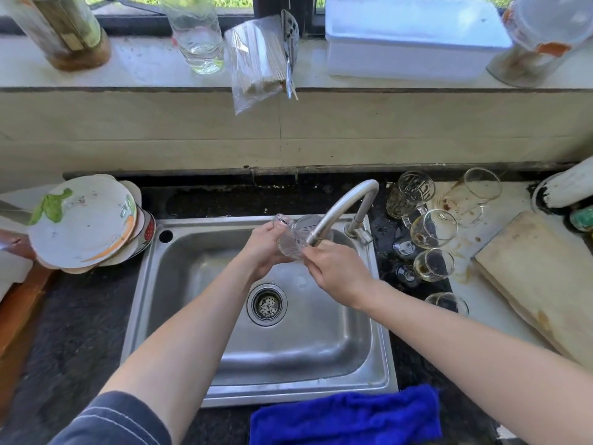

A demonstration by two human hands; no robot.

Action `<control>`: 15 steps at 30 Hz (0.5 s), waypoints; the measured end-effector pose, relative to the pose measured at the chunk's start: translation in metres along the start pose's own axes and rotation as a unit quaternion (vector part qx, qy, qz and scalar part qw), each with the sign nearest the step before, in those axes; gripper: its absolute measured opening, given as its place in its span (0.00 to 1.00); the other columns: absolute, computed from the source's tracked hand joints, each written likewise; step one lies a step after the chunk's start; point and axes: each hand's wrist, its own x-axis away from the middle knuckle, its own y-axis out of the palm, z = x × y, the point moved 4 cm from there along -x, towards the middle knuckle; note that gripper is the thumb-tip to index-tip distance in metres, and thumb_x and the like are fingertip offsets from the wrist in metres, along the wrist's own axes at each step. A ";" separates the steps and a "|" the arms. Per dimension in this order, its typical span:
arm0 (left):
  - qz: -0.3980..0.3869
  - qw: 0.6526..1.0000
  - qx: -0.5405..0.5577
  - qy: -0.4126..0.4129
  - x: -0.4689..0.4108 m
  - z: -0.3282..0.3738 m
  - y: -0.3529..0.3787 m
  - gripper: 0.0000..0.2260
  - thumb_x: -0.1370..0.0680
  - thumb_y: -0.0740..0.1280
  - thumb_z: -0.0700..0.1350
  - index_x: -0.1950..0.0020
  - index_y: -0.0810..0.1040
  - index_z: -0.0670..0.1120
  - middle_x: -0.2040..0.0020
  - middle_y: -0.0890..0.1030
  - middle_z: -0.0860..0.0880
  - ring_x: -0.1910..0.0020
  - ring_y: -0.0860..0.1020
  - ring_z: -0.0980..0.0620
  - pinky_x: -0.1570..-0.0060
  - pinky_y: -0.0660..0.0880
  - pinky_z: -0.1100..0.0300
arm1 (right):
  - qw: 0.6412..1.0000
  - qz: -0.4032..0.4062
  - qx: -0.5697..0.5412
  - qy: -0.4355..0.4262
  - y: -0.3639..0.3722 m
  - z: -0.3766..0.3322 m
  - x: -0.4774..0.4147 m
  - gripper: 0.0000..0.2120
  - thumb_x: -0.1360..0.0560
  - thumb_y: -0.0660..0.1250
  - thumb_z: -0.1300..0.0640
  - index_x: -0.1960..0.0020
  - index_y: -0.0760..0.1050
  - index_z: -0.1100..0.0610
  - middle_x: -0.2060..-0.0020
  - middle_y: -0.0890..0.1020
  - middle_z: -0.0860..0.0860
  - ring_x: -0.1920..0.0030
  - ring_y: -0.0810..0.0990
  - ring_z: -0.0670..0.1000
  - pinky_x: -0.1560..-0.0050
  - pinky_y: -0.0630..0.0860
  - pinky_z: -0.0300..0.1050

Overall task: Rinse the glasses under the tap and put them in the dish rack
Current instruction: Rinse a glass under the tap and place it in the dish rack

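Note:
A clear patterned glass [293,237] lies tilted under the spout of the steel tap [345,203], over the sink [378,364]. My left hand [263,248] grips it from the left, fingers curled round its side. My right hand [337,269] holds its lower right end. Several more glasses stand on the counter right of the sink: a patterned mug [409,194], a tall tumbler [475,191], and stemmed glasses [433,228] [433,264]. No dish rack shows in the head view.
Stacked plates [86,220] sit left of the sink. A blue cloth [346,419] lies at the front edge. A wooden board [539,277] is at the right. Jars, a bottle and a white box line the windowsill.

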 end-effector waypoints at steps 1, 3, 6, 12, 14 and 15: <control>0.007 1.000 -0.010 -0.003 -0.001 0.000 -0.002 0.07 0.19 0.59 0.40 0.50 0.77 0.43 0.53 0.81 0.40 0.55 0.79 0.41 0.47 0.76 0.40 | 1.000 -0.011 0.019 -0.016 -0.001 0.003 0.006 0.16 0.22 0.60 0.60 0.35 0.75 0.59 0.49 0.82 0.57 0.46 0.78 0.60 0.58 0.78 0.57; -0.001 1.000 -0.029 -0.010 -0.001 -0.001 -0.002 0.07 0.20 0.60 0.39 0.48 0.77 0.42 0.52 0.80 0.39 0.54 0.77 0.42 0.45 0.75 0.39 | 0.997 -0.037 0.053 -0.032 0.000 0.008 0.007 0.22 0.23 0.59 0.61 0.30 0.69 0.56 0.44 0.80 0.54 0.41 0.76 0.57 0.54 0.78 0.55; -0.027 0.999 -0.039 -0.007 0.002 0.001 0.009 0.11 0.21 0.60 0.38 0.40 0.76 0.40 0.51 0.78 0.40 0.55 0.77 0.44 0.47 0.76 0.44 | 0.992 -0.069 0.106 -0.004 0.004 0.003 -0.007 0.27 0.22 0.59 0.61 0.24 0.60 0.53 0.38 0.76 0.55 0.37 0.73 0.57 0.52 0.74 0.51; -0.019 1.000 -0.014 -0.004 0.001 0.008 -0.011 0.09 0.19 0.61 0.40 0.42 0.76 0.42 0.55 0.81 0.44 0.58 0.80 0.47 0.55 0.78 0.50 | 0.990 -0.061 0.096 -0.086 0.010 0.009 0.002 0.27 0.27 0.63 0.66 0.28 0.68 0.55 0.37 0.77 0.54 0.37 0.75 0.57 0.56 0.77 0.53; -0.036 0.999 -0.037 -0.007 0.002 0.006 -0.003 0.10 0.19 0.61 0.40 0.40 0.76 0.42 0.53 0.80 0.44 0.58 0.79 0.48 0.58 0.78 0.52 | 0.988 -0.076 0.124 -0.044 0.013 0.005 -0.005 0.28 0.24 0.60 0.65 0.25 0.62 0.56 0.36 0.76 0.56 0.37 0.74 0.58 0.53 0.76 0.54; -0.042 0.998 -0.046 -0.005 0.002 0.005 -0.001 0.09 0.19 0.61 0.40 0.41 0.76 0.42 0.54 0.80 0.44 0.58 0.79 0.48 0.58 0.78 0.53 | 0.990 -0.069 0.115 -0.042 0.014 0.002 -0.007 0.29 0.24 0.60 0.65 0.24 0.59 0.56 0.36 0.75 0.56 0.38 0.74 0.59 0.54 0.76 0.55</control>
